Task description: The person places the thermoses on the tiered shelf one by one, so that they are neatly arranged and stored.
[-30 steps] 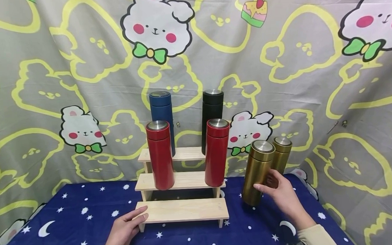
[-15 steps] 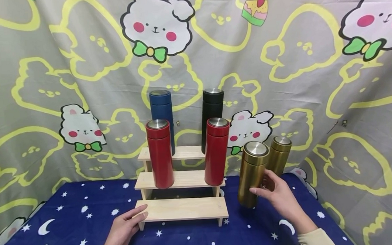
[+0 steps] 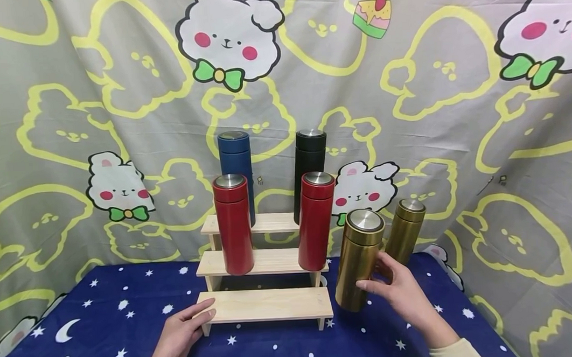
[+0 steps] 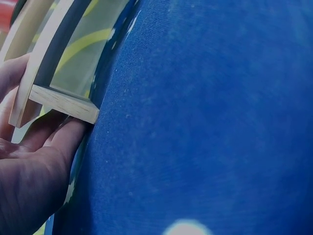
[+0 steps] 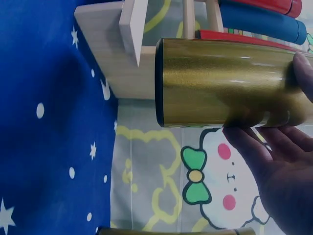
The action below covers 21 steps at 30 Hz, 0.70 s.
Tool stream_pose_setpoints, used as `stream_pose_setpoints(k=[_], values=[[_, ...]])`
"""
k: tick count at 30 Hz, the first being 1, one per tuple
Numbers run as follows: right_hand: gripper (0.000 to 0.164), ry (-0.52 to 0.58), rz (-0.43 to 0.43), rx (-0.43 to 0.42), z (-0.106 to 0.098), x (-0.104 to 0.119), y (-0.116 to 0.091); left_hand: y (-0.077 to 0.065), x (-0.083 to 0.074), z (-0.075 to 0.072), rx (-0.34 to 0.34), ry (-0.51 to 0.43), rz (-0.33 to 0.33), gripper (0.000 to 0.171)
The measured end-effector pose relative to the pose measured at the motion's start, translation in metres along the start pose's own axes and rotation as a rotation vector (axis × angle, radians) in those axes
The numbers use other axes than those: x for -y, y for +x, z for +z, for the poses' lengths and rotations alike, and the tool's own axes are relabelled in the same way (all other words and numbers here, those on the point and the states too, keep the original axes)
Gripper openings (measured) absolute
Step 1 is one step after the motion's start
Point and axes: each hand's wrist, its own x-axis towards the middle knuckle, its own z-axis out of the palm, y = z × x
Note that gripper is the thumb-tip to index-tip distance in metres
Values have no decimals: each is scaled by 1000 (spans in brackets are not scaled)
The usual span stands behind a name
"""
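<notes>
My right hand grips a gold thermos bottle with a silver lid, thumb on the near side and fingers behind it. The bottle leans slightly and hangs just right of the three-step wooden display stand. In the right wrist view its dark-rimmed base shows raised off the blue cloth. With my left hand I hold the left end of the stand's lowest step. The left wrist view shows fingers beside the stand's leg and others against the board.
Two red thermoses stand on the middle step. A blue one and a black one are on the top step. Another gold thermos stands behind my right hand. A patterned curtain backs the starry blue cloth.
My right hand has carried the gold thermos left and toward me, nearer the stand and away from the other gold one. My left hand stays at the stand.
</notes>
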Motion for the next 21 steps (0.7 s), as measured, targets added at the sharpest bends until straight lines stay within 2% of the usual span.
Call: stream_pose_setpoints(k=[8,21], values=[[60,59,-29,43,15,6,-1,0,1,-1,-3,6,-4,48],[61,145,-15,112,38,9,4,1,1,0,-5,3,-2,46]])
